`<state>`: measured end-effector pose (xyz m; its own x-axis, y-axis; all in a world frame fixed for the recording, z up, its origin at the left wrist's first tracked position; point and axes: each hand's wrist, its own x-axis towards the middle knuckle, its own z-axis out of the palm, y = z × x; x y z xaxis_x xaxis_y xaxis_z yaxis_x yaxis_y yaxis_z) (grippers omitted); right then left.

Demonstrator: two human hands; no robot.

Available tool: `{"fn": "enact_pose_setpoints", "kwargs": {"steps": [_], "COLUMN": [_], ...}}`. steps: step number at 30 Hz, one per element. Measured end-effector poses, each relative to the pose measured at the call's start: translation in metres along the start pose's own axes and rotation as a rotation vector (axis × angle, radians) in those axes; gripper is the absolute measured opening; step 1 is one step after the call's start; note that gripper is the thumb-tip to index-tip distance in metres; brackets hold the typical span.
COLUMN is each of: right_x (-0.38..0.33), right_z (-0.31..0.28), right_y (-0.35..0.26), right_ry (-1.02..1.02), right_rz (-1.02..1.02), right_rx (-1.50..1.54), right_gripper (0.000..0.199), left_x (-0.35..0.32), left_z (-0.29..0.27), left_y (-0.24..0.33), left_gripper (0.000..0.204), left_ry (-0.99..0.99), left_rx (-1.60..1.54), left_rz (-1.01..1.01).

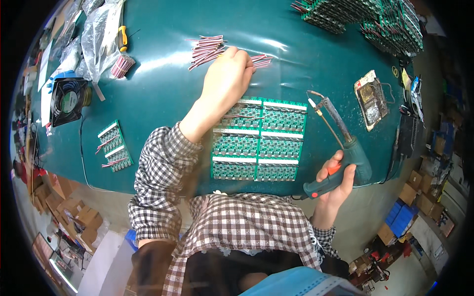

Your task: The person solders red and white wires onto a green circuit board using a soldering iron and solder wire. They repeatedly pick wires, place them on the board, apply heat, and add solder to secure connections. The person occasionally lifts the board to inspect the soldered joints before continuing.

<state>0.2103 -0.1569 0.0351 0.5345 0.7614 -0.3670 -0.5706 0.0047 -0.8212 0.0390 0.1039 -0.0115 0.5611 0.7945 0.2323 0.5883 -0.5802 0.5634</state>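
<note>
My left hand (228, 76) reaches over a loose pile of short red, white and dark wires (206, 49), its fingers curled down and pressed together. More wire ends stick out past the fingers on the right; the fingertips' hold is hidden. In my right hand (340, 185) is a green trigger-type soldering gun (356, 160) with an orange trigger, its hot tip and thin feed tube pointing up and left. Between the hands lies a panel of green circuit boards (280, 140) in two columns. A few wires lie across its upper left board.
A smaller board piece with wires (115, 145) lies left, below a black fan (69, 101). Plastic bags (101, 37), a yellow-handled screwdriver (122, 39) and a wire bundle (122, 66) are far left. Stacked boards (340, 15) stand far right, above a stained metal tray (371, 101).
</note>
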Motion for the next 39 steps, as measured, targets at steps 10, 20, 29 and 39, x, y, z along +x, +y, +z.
{"fn": "enact_pose_setpoints", "kwargs": {"steps": [10,20,29,39], "right_x": [-0.003,-0.006,-0.014,-0.012], "right_z": [0.0,-0.001,-0.005,0.019], "right_y": [0.0,0.003,-0.001,0.002], "right_ry": [0.021,0.049,0.077,-0.056], "right_rz": [-0.006,-0.04,-0.027,-0.096], "right_rx": [0.011,0.04,-0.049,-0.134], "right_gripper": [0.043,0.044,0.045,0.049], "left_x": [-0.021,-0.011,-0.038,-0.081], "left_z": [-0.019,-0.012,-0.038,-0.03], "left_y": [0.008,0.006,0.04,0.077], "left_gripper": [0.012,0.015,0.008,0.008], "left_ry": [-0.058,-0.2,-0.131,-0.212], "left_rx": [0.035,0.046,-0.205,-0.613], "left_rz": [-0.075,0.032,0.017,-0.244]}}
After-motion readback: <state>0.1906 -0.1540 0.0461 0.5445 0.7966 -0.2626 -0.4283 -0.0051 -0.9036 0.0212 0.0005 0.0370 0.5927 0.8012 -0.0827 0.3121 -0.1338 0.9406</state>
